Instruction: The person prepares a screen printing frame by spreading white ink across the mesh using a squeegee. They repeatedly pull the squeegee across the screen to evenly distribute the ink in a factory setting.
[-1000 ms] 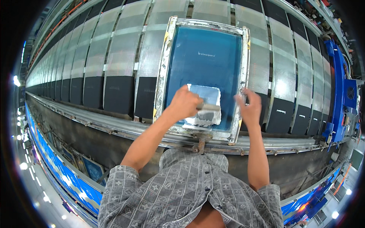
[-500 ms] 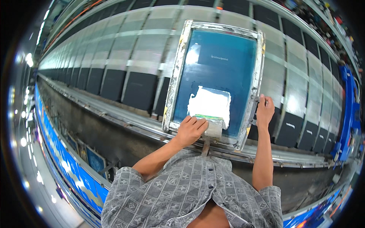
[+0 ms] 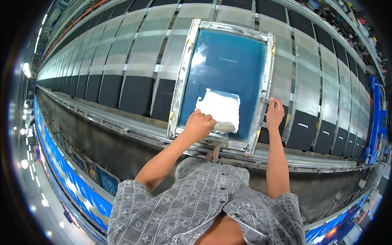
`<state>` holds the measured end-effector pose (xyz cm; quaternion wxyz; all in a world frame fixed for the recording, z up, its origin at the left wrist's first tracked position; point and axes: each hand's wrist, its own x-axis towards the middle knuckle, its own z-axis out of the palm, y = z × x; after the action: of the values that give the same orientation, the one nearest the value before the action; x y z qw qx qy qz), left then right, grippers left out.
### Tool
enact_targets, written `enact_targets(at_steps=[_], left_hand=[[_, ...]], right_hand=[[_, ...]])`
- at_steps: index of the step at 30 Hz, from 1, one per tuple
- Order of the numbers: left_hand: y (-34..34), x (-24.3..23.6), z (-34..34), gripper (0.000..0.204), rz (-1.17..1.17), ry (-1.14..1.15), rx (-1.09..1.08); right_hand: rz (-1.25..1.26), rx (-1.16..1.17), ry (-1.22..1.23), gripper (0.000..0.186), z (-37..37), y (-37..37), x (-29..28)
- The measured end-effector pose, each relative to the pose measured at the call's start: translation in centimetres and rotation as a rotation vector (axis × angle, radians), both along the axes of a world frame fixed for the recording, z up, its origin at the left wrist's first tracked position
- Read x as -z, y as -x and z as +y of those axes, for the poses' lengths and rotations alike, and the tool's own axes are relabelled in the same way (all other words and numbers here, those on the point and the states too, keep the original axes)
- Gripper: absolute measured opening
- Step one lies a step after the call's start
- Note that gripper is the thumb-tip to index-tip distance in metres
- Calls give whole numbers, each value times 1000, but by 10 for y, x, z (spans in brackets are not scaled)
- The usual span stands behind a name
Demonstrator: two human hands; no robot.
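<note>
A screen printing frame (image 3: 267,69) with worn metal sides lies before me, its blue mesh (image 3: 228,69) stretched inside. White ink (image 3: 220,106) is pooled on the near part of the mesh. My left hand (image 3: 199,125) is closed round the left end of a squeegee (image 3: 224,127), which sits at the near edge of the ink; the fingers hide part of it. At the frame's right side, my right hand (image 3: 275,113) is closed with its fingertips on a small fitting at the rim.
A long row of slanted boards bearing black fabric pieces (image 3: 136,94) runs left and right; some at right carry small white prints. A metal rail (image 3: 134,132) passes along the near side. Blue machinery (image 3: 372,118) stands at far right. Below left is a blue panel (image 3: 69,175).
My left hand and the squeegee have moved away from me, off the frame's near edge and onto the ink; the green blade strip no longer shows. My right hand stays at the frame's side.
</note>
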<state>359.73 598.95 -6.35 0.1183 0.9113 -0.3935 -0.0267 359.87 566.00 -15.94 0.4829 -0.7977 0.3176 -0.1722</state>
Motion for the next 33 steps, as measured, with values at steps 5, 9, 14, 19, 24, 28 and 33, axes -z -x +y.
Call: enact_targets(at_steps=[5, 9, 14, 19, 24, 28, 33], left_hand=[[-43, -11, 0, 21, 137, -71, 30], [-107, -16, -22, 23, 52, -39, 32], [-149, -9, -48, 18, 96, -111, -1], [-105, 12, -38, 17, 92, -52, 10], [-27, 14, -6, 15, 176, -28, 40], [-82, 5, -21, 15, 73, -72, 44], [-162, 3, -49, 15, 58, -85, 42]], right_hand=[[280, -103, 200, 35, -4, -8, -15], [-152, -620, 199, 35, 31, -44, -86], [82, -1006, 381, 30, 69, -77, -96], [33, -994, 395, 23, 84, -41, -56], [33, -1100, 331, 22, 108, 37, -64], [130, -1112, 402, 19, 92, -16, -81], [111, -1041, 376, 21, 71, -97, -77]])
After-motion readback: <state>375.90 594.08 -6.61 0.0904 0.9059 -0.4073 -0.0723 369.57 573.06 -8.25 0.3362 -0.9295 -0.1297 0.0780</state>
